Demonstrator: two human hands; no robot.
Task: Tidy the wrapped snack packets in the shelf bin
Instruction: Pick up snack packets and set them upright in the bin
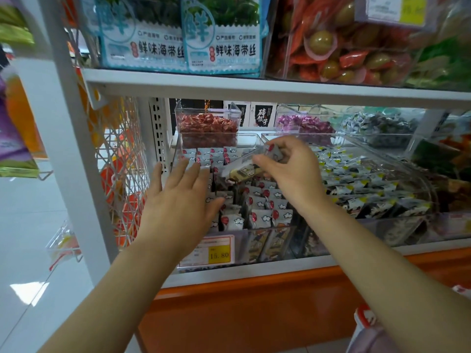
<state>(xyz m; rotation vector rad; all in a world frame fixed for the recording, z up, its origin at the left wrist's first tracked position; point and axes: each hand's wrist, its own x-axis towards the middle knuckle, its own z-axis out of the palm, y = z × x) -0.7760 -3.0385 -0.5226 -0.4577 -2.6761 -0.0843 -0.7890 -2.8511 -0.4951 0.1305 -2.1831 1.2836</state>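
White-wrapped snack packets (260, 216) in clear bin (270, 229)

Head-worn, close, facing shelf bin (265, 229)

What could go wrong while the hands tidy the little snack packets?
1. The right hand pinches a few lifted packets by one end. One might slip out and land crooked on the rows.
2. The left hand is spread flat over the standing packets. A hard push might tip them over.
3. The box of red sweets sits just behind. A raised hand could bump it.
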